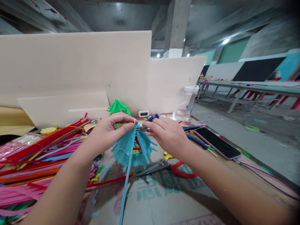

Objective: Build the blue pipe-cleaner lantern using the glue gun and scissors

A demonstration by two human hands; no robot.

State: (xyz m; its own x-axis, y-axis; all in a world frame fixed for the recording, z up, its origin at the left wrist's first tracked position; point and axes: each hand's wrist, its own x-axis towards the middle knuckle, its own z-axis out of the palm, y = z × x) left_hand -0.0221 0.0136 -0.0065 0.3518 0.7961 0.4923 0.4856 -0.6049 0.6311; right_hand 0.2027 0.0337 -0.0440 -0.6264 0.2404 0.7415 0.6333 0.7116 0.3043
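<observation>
A cone-shaped light-blue pipe-cleaner piece (124,148) hangs in a fan below my fingers, with a bit of red showing inside it. My left hand (110,129) pinches its top between thumb and forefinger. From the same top a long light-blue pipe cleaner (127,184) runs down toward me. My right hand (167,134) is closed around small pliers (142,128) with dark-blue handles. Their metal jaws reach the top of the cone, just right of my left thumb; whether they bite on a stem is too small to tell. Behind my left hand stands a green pipe-cleaner cone (118,107).
Scissors (161,165) with red handles lie below my right hand. Farther right are a blue-handled tool (198,141) and a phone (217,143). A clear bottle (185,104) and small digital clock (143,113) stand behind. Colourful pipe cleaners (44,170) cover the left side before white boards (77,65).
</observation>
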